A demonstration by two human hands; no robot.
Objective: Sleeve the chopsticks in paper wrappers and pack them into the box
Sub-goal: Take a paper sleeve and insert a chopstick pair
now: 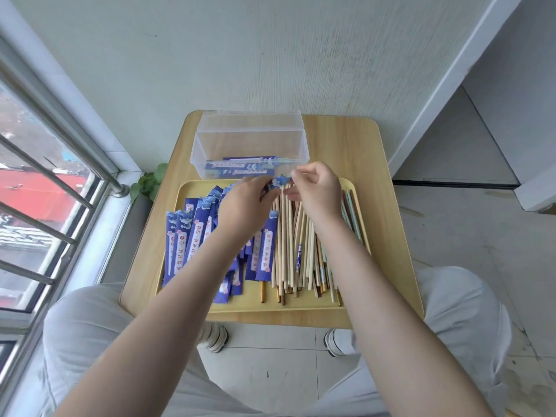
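Pale wood tabletop (346, 139) sits tight between window and wall, the tray (301, 307) filling its near half; forearms hide many wrappers (188, 233) and chopsticks (288, 245); left hand (243, 203) and right hand (316, 188) pinch one wrapper (281, 180) before the clear box (249, 136), where sleeved pairs lie.

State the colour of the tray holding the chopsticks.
Pale yellow tray, seen in the head view.
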